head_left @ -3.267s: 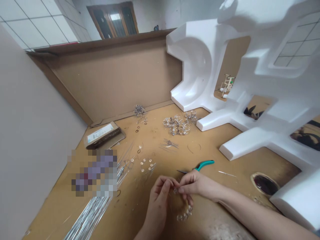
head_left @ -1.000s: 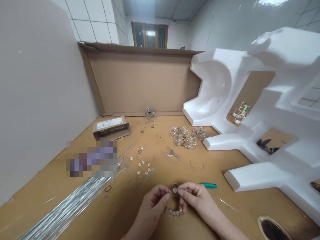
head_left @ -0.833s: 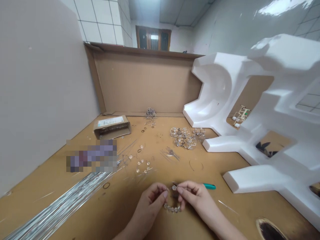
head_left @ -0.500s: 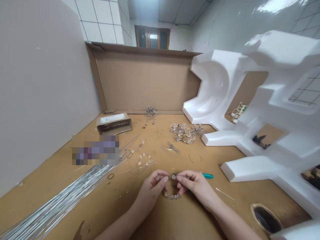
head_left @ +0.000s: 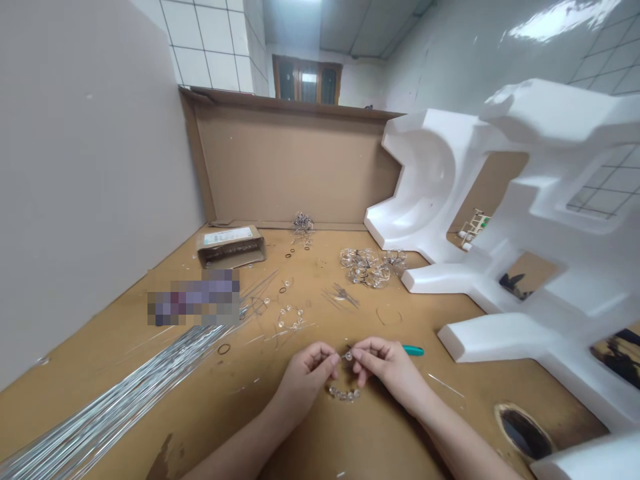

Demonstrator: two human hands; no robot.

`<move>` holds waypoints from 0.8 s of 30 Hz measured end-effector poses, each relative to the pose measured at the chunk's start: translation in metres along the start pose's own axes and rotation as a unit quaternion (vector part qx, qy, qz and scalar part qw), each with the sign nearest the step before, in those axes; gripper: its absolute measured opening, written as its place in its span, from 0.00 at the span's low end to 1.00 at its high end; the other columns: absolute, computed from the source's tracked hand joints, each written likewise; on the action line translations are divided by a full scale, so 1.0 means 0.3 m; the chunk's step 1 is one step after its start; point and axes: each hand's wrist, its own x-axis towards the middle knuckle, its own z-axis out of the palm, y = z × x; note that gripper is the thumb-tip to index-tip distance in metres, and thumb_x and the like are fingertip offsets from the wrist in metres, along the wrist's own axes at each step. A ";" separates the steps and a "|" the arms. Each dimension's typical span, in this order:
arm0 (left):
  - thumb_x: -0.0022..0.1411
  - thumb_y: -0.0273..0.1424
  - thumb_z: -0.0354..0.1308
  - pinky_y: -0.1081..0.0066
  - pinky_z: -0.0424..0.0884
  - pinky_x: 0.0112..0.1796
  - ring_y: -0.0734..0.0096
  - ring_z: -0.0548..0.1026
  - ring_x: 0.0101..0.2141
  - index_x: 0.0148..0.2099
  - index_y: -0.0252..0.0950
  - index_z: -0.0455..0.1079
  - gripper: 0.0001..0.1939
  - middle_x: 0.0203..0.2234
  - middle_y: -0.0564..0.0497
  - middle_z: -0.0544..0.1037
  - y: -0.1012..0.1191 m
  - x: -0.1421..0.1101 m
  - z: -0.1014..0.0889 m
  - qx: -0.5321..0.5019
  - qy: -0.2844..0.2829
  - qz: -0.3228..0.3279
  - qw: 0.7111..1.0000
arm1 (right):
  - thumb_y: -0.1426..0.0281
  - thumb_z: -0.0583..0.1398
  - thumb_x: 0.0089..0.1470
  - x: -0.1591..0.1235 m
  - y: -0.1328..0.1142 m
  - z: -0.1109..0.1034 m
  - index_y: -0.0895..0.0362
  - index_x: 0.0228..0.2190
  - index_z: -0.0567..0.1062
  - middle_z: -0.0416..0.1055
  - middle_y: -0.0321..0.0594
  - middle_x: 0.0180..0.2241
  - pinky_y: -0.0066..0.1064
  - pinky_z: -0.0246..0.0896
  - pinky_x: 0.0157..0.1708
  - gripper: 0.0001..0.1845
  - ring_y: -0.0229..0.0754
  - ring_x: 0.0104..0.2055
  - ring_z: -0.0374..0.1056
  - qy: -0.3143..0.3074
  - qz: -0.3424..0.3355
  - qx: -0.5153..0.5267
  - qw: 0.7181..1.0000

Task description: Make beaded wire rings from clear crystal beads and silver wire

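Note:
A short curved strand of transparent faceted beads hangs between my hands, with one bead raised at its upper end. My left hand pinches the strand's upper part between thumb and fingers. From the other side, my right hand pinches the same spot, fingertips nearly meeting those of my left hand. A thin wire seems to run through the beads, though my fingers hide most of it there. Pliers with a teal handle lie on the board just beyond my right hand, their jaws hidden behind it.
A long bundle of silver wires lies at the left. Farther off are wire-and-bead rings, a wire tangle, loose beads and a cardboard box. White foam packing stands at the right, beside a dark hole.
The view has swung and levelled since the oldest frame, bringing more of the room in. Both hands stay pinched on the bead strand, which has shifted only slightly.

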 end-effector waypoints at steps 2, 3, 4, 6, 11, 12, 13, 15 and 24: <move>0.50 0.35 0.59 0.75 0.64 0.29 0.74 0.69 0.24 0.28 0.34 0.68 0.08 0.20 0.53 0.72 -0.005 0.002 0.001 -0.023 -0.007 0.001 1.000 | 0.55 0.61 0.42 -0.002 -0.002 0.004 0.61 0.25 0.71 0.69 0.34 0.19 0.26 0.58 0.21 0.20 0.34 0.17 0.65 -0.009 -0.003 -0.003 1.000; 0.50 0.35 0.59 0.74 0.65 0.30 0.73 0.69 0.25 0.30 0.34 0.68 0.09 0.21 0.53 0.73 -0.008 0.002 0.001 -0.036 -0.013 0.000 0.999 | 0.55 0.61 0.42 -0.004 -0.003 0.006 0.61 0.25 0.71 0.69 0.34 0.19 0.26 0.58 0.21 0.20 0.34 0.17 0.65 -0.014 -0.004 -0.002 1.000; 0.50 0.35 0.59 0.73 0.65 0.30 0.73 0.70 0.25 0.31 0.34 0.68 0.09 0.22 0.52 0.73 -0.010 0.002 0.001 -0.048 -0.021 -0.002 0.999 | 0.55 0.61 0.43 -0.005 -0.003 0.008 0.61 0.25 0.71 0.69 0.34 0.19 0.26 0.58 0.21 0.19 0.34 0.17 0.65 -0.018 -0.005 0.000 1.000; 0.51 0.36 0.59 0.73 0.66 0.28 0.73 0.70 0.23 0.31 0.34 0.68 0.10 0.22 0.52 0.74 -0.013 0.002 0.002 -0.056 -0.034 -0.006 0.998 | 0.56 0.62 0.42 -0.007 -0.002 0.010 0.61 0.25 0.71 0.69 0.35 0.20 0.26 0.59 0.21 0.19 0.34 0.17 0.65 -0.026 -0.007 0.005 1.000; 0.50 0.38 0.58 0.72 0.66 0.27 0.74 0.70 0.21 0.28 0.33 0.67 0.12 0.20 0.52 0.73 -0.025 0.010 -0.004 -0.047 -0.020 -0.024 0.998 | 0.55 0.60 0.44 -0.002 0.016 0.006 0.62 0.27 0.73 0.70 0.37 0.22 0.29 0.62 0.26 0.20 0.35 0.21 0.67 -0.024 -0.009 0.003 1.000; 0.50 0.39 0.58 0.72 0.66 0.28 0.74 0.70 0.21 0.29 0.33 0.67 0.13 0.20 0.52 0.74 -0.029 0.014 -0.007 -0.048 -0.015 -0.028 0.998 | 0.55 0.60 0.44 0.000 0.020 0.005 0.62 0.28 0.73 0.70 0.38 0.23 0.29 0.62 0.27 0.21 0.35 0.21 0.67 -0.012 -0.010 -0.001 1.000; 0.50 0.40 0.59 0.71 0.67 0.28 0.73 0.70 0.22 0.30 0.33 0.67 0.14 0.21 0.52 0.74 -0.034 0.019 -0.010 -0.048 -0.011 -0.031 0.998 | 0.54 0.60 0.44 0.001 0.023 0.003 0.61 0.29 0.73 0.70 0.38 0.23 0.29 0.63 0.27 0.21 0.36 0.22 0.68 0.000 -0.011 -0.006 1.000; 0.49 0.42 0.58 0.71 0.67 0.28 0.73 0.71 0.22 0.31 0.33 0.67 0.16 0.22 0.51 0.75 -0.043 0.027 -0.017 -0.048 -0.008 -0.039 0.998 | 0.53 0.60 0.43 0.003 0.027 0.000 0.61 0.31 0.73 0.71 0.38 0.24 0.30 0.63 0.28 0.22 0.36 0.22 0.68 0.015 -0.011 -0.013 1.000; 0.51 0.41 0.55 0.73 0.65 0.29 0.71 0.70 0.27 0.30 0.33 0.68 0.14 0.25 0.49 0.74 -0.025 0.027 -0.022 0.003 0.020 -0.022 1.000 | 0.61 0.56 0.47 -0.004 0.042 0.005 0.61 0.32 0.73 0.71 0.40 0.26 0.28 0.60 0.27 0.16 0.36 0.25 0.67 -0.003 -0.009 -0.078 0.997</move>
